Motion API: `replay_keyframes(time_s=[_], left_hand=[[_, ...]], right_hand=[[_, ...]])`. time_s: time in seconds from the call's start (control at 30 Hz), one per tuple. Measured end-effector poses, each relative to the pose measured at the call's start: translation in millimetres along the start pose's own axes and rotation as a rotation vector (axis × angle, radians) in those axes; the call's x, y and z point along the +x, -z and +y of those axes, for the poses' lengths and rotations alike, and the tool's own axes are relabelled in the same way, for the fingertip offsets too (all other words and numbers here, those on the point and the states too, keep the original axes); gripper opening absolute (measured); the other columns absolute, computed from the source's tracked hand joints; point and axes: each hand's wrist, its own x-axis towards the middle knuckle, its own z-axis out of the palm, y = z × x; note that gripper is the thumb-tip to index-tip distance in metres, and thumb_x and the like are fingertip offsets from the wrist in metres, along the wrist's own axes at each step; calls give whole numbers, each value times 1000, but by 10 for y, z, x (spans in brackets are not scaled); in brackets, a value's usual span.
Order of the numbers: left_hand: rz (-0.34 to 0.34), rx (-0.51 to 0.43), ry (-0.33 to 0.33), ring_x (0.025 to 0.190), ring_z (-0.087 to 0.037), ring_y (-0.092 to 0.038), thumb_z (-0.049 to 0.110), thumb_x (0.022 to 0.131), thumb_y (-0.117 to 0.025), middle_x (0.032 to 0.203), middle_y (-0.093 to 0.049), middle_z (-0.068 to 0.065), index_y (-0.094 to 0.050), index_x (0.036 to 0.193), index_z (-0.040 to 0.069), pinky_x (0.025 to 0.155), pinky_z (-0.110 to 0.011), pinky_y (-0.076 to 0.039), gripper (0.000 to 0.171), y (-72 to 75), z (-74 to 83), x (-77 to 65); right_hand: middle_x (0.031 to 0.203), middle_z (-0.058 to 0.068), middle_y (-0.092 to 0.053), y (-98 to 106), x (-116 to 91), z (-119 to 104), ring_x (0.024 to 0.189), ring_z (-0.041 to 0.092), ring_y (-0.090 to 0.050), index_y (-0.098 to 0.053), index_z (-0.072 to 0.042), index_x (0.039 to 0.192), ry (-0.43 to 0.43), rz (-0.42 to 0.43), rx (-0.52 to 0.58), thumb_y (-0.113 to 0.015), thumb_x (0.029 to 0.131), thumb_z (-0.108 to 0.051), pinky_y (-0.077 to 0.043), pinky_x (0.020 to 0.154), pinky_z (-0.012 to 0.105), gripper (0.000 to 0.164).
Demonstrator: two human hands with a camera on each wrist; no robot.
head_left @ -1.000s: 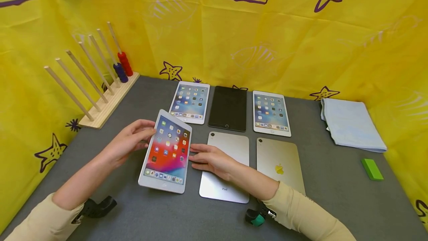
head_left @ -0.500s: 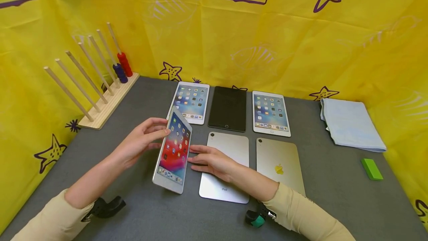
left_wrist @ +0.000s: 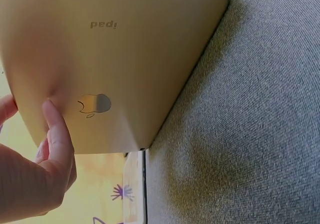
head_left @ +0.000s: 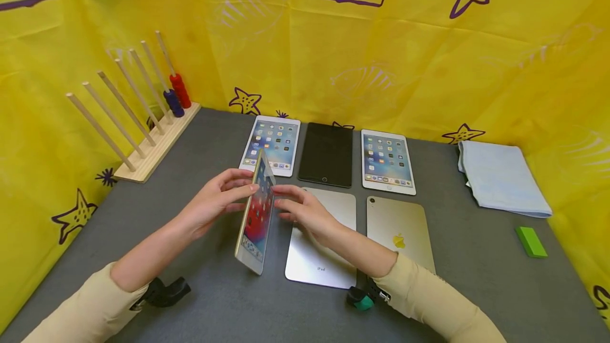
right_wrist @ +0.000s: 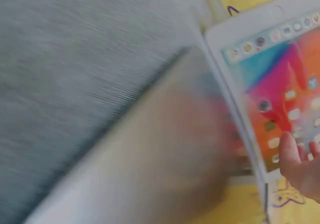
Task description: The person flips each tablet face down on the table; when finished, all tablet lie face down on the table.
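My left hand (head_left: 214,200) grips a white-framed tablet (head_left: 257,221) by its left edge, thumb at the front and fingers behind. The tablet stands steeply on edge, its red and blue screen turned to the right. In the left wrist view, fingers (left_wrist: 59,131) touch the gold back near the apple logo. My right hand (head_left: 310,213) has loosely bent fingers right at the screen, seen also in the right wrist view. Below that hand lies a silver tablet (head_left: 321,263), back up, beside a gold tablet (head_left: 405,218), also back up.
Behind them lie a white tablet (head_left: 278,142), a black tablet (head_left: 326,155) and another white tablet (head_left: 388,160). A wooden peg stand (head_left: 159,147) with blue and red beads is at left. Right are a folded light-blue cloth (head_left: 502,179) and a green block (head_left: 531,242).
My left hand has moved right and turned the tablet from facing me to nearly edge-on. My right hand's fingers have risen slightly along its right side.
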Motion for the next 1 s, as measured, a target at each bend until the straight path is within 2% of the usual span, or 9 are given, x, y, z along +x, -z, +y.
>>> replay_keyframes(time_s=[0.17,0.23,0.37,0.47,0.6,0.77,0.83,0.9,1.0], left_hand=[[-12,-4,-6,111,-25,-54,31,93,-67,133,-48,-18,-39,140,1,94,-39,-51,62,-47,2,6],[-23,-9,-17,111,-24,-55,29,92,-68,133,-48,-18,-39,140,0,94,-39,-51,63,-70,1,0],[-36,-20,-39,109,-22,-57,26,91,-70,134,-48,-19,-39,139,0,92,-37,-52,63,-105,-15,-10],[-37,-26,-50,109,-22,-58,24,91,-70,135,-48,-21,-40,138,-1,91,-35,-53,61,-122,-28,-7],[-35,-17,-55,110,-22,-59,26,91,-70,136,-47,-23,-41,138,0,90,-34,-53,60,-139,-38,-6],[-18,20,-72,113,-24,-58,30,91,-70,134,-51,-19,-44,137,2,93,-37,-51,60,-154,-55,-17],[-3,43,-104,113,-25,-58,30,91,-70,131,-55,-18,-46,136,3,93,-38,-51,58,-161,-74,-15],[35,88,-172,112,-24,-58,29,91,-71,127,-58,-15,-48,134,5,90,-35,-52,54,-169,-101,-11],[128,147,-351,107,-20,-58,21,90,-72,122,-60,-11,-52,130,5,85,-27,-53,48,-180,-147,-14]], right_hand=[[139,16,-51,10,122,-162,122,30,-54,-49,-3,140,140,60,-125,-60,97,-18,-46,100,48,47],[141,15,-51,17,165,-200,121,26,-55,-48,-7,142,160,71,-158,-60,97,-21,-46,101,46,49],[145,8,-48,6,223,-250,125,22,-51,-46,-16,145,145,96,-221,-62,96,-31,-43,103,46,54],[148,4,-45,-11,262,-270,131,23,-45,-43,-23,147,127,121,-260,-63,94,-38,-40,105,50,58],[150,2,-42,-18,320,-275,135,25,-40,-41,-25,149,132,127,-265,-65,93,-37,-39,105,49,62],[148,2,-44,-11,350,-266,134,24,-42,-40,-22,149,152,104,-246,-66,91,-32,-40,105,47,64],[147,1,-45,-6,353,-262,133,23,-43,-40,-21,149,161,98,-241,-67,91,-31,-41,105,46,64],[147,0,-45,-1,354,-258,132,23,-44,-40,-22,149,161,98,-240,-67,91,-31,-41,104,46,64],[147,-1,-45,5,358,-253,130,21,-46,-40,-23,149,152,100,-245,-68,91,-32,-42,103,44,65]])
